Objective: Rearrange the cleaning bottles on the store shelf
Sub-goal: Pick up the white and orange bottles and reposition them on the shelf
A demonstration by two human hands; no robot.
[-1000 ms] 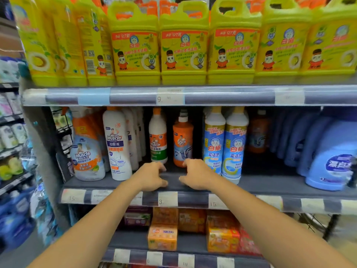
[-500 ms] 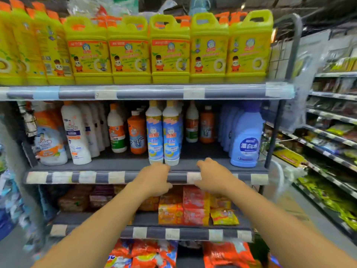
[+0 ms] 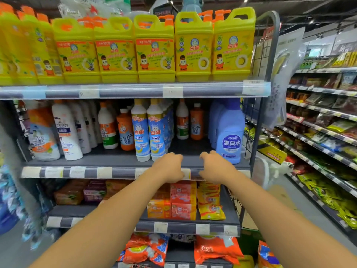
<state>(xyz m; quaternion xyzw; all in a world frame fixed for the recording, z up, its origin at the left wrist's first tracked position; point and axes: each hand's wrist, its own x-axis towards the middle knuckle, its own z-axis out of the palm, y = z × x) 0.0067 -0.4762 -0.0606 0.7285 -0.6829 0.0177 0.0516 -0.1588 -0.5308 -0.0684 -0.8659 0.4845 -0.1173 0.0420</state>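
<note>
The middle shelf [image 3: 123,161] carries the cleaning bottles: a spray bottle [image 3: 41,132], white bottles [image 3: 66,130], a white-and-green bottle [image 3: 107,126], an orange bottle [image 3: 125,130], two blue-labelled white bottles [image 3: 148,130], a further white bottle [image 3: 182,120] and orange bottle [image 3: 196,122] at the back, and purple bleach jugs [image 3: 229,136]. My left hand [image 3: 170,167] and my right hand [image 3: 216,167] rest with curled fingers on the shelf's front edge, in the gap between the blue-labelled bottles and the jugs. Neither hand holds a bottle.
Yellow detergent jugs [image 3: 154,47] fill the top shelf. Soap packs [image 3: 183,200] lie on the shelf below, orange bags [image 3: 216,248] lower down. A wire side panel [image 3: 257,113] closes the unit's right end. An aisle and snack shelves [image 3: 324,122] lie to the right.
Both hands slid right along the shelf's front edge, from in front of the orange bottle to the gap before the purple jugs. The view shifted right as well.
</note>
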